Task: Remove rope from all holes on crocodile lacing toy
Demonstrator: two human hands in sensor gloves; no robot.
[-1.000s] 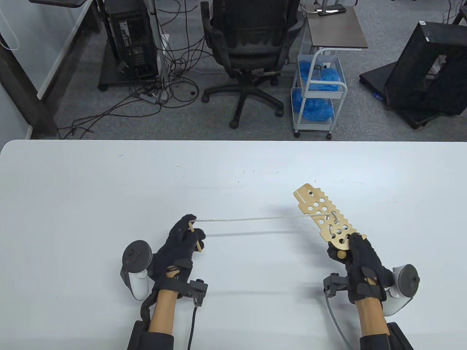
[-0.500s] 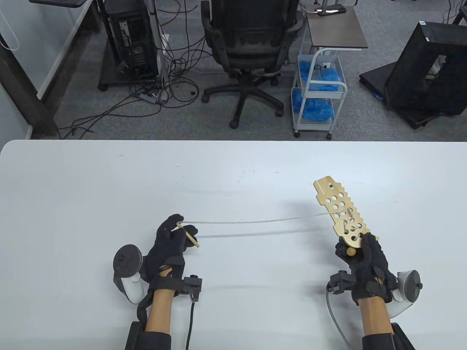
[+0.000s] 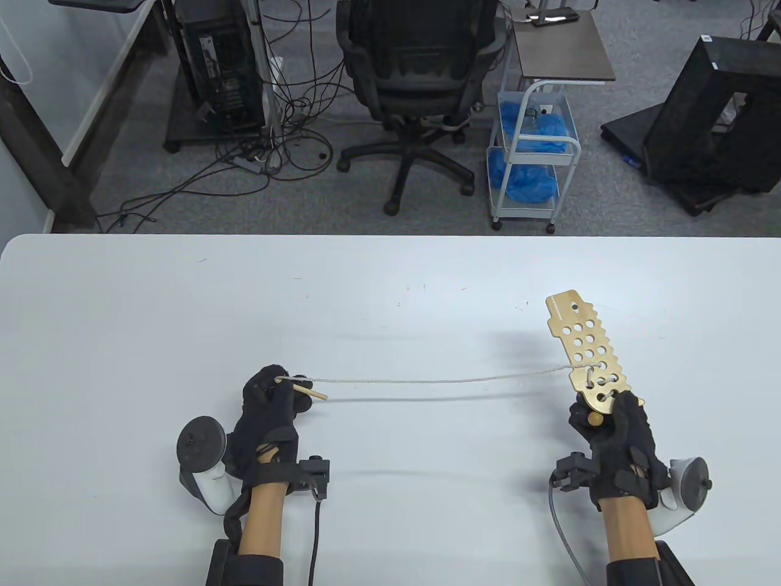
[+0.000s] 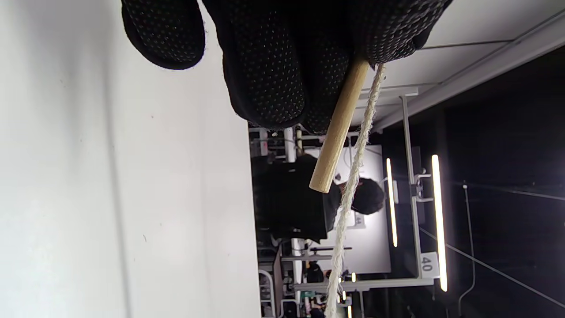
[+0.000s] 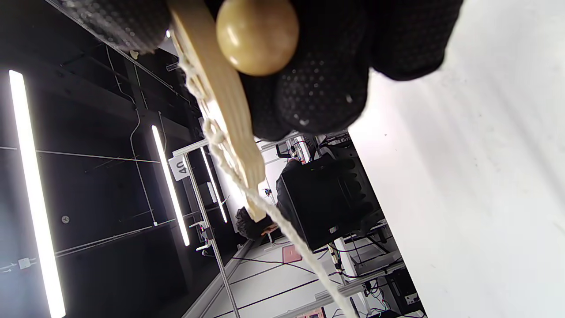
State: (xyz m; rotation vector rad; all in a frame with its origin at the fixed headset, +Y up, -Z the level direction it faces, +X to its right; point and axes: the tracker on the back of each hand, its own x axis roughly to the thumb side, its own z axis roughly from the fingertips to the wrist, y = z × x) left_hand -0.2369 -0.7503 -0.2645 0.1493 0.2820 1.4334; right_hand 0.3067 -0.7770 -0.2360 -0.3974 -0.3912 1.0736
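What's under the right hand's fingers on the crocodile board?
The right hand grips the near end of the crocodile board, with a round wooden bead against its fingers. The rope laces nearby holes; anything beneath the glove is hidden.

Left hand (image 3: 268, 406), right hand (image 3: 616, 427): black knit gloves, dotted grip texture on fingers (image 4: 265, 79). Grey-and-white ring-topped tracker (image 3: 201, 467) strapped behind each hand. Black wrist straps carrying small black camera blocks (image 3: 311, 473). Black cable off left wrist, grey cable off right. Dark sleeves at forearms.
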